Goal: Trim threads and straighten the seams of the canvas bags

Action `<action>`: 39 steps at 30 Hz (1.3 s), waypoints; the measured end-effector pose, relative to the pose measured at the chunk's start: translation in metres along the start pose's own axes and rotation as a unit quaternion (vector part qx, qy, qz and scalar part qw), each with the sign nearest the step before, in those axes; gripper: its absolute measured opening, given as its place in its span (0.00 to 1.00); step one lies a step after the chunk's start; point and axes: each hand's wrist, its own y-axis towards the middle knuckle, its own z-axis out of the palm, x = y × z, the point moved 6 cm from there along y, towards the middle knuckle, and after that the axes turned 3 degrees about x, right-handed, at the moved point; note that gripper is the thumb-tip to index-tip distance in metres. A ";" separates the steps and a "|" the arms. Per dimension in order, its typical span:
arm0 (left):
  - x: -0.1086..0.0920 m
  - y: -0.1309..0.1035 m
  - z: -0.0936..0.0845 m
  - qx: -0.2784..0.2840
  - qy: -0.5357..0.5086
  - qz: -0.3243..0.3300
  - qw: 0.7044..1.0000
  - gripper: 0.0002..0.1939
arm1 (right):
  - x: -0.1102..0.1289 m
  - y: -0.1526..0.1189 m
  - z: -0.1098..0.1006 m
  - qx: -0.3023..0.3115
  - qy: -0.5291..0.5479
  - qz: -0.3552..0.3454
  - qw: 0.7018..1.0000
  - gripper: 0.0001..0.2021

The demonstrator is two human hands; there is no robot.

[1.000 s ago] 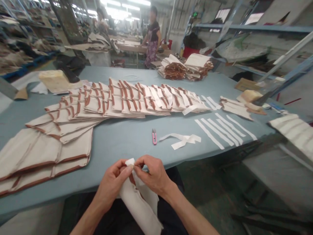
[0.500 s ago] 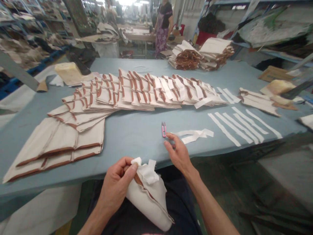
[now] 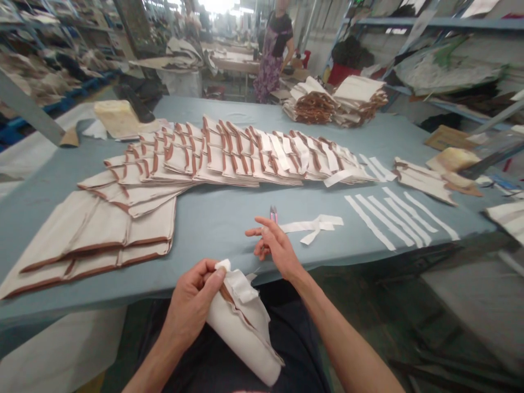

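A: While the left hand (image 3: 196, 300) is up, what's in it?
B: Thumb and fingers pinched together on the upper end of a folded cream fabric piece with brown edging (image 3: 245, 341). Soft white cloth strip (image 3: 241, 285) over that end. Piece slants down across the dark-clad lap (image 3: 298, 322), at the counter's near edge.
A: Right hand (image 3: 274, 243)?
B: Over the blue-grey cloth-covered counter (image 3: 215, 224). Fingers loosely apart, some half-curled, nothing seen in them.
A: Touching the pink metal thread snips (image 3: 273, 213)?
B: Can't tell. Hand hides the lower part; blades show just beyond it.
A: Around?
B: Crossed loose white strips (image 3: 321, 222) just right of the snips, then flat white strips laid side by side (image 3: 380, 224). Behind: long overlapping row of cream brown-edged pieces (image 3: 233, 158). Bigger cream panels (image 3: 102, 224) left. Person in a purple patterned garment (image 3: 270, 65) stands past the far edge.
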 end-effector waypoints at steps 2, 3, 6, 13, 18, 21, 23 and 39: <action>0.001 0.000 -0.001 -0.004 0.002 0.001 1.000 0.21 | -0.008 0.018 -0.012 -0.026 0.032 0.035 0.999 0.16; 0.001 0.000 -0.002 -0.006 0.003 0.002 1.000 0.22 | -0.012 0.026 -0.018 -0.045 0.047 0.046 0.997 0.15; -0.002 -0.003 -0.005 -0.014 0.002 0.009 1.000 0.22 | -0.024 0.041 -0.027 -0.095 0.081 0.052 0.991 0.15; -0.007 -0.021 -0.028 -0.073 0.010 0.023 0.997 0.24 | -0.014 0.026 -0.011 -0.018 0.103 0.078 0.991 0.17; 0.006 -0.028 -0.035 -0.073 0.029 0.008 0.997 0.26 | 0.024 0.019 -0.026 0.037 0.061 0.103 0.992 0.26; 0.010 -0.030 -0.035 -0.077 0.021 0.003 0.997 0.26 | 0.051 0.009 -0.027 0.041 0.013 0.079 0.996 0.29; 0.009 -0.031 -0.034 -0.083 0.019 0.004 0.996 0.26 | 0.073 -0.003 -0.022 0.037 -0.066 0.042 0.996 0.29; -0.035 -0.054 -0.014 -0.044 0.123 0.147 0.980 0.12 | 0.055 -0.115 0.095 0.107 -0.262 -0.101 0.954 0.12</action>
